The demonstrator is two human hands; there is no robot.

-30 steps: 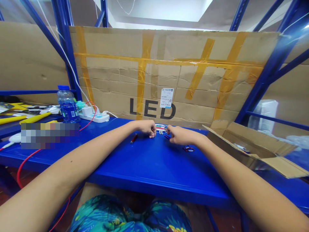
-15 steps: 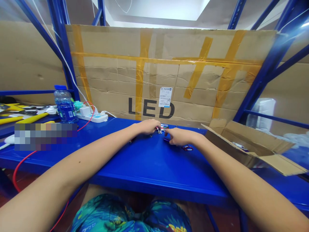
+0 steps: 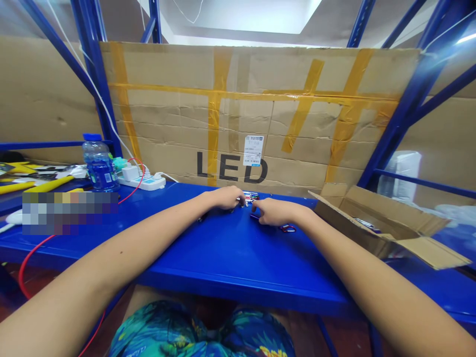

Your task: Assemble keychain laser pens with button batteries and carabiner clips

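Both of my arms reach far forward over a blue metal table (image 3: pixel 230 258). My left hand (image 3: pixel 228 197) rests with curled fingers at a small heap of coloured metal pieces (image 3: pixel 250 198) near the cardboard wall, fingertips touching them. My right hand (image 3: pixel 273 212) lies just right of the heap, fingers bent and pinched over a small purple piece (image 3: pixel 255 216) on the table. A red clip-like piece (image 3: pixel 288 228) lies on the table by my right wrist. What each hand grips is too small to make out.
A taped cardboard sheet marked LED (image 3: pixel 230 168) stands behind the table. An open cardboard box (image 3: pixel 383 223) lies at the right. A water bottle (image 3: pixel 98 166), a white power strip (image 3: pixel 143 181) with a red cable (image 3: pixel 33 253) and yellow tools (image 3: pixel 44 184) sit at the left.
My left hand has moved right and forward, from beside the red pen-like piece to the heap of small pieces. My right hand has stayed almost in place.
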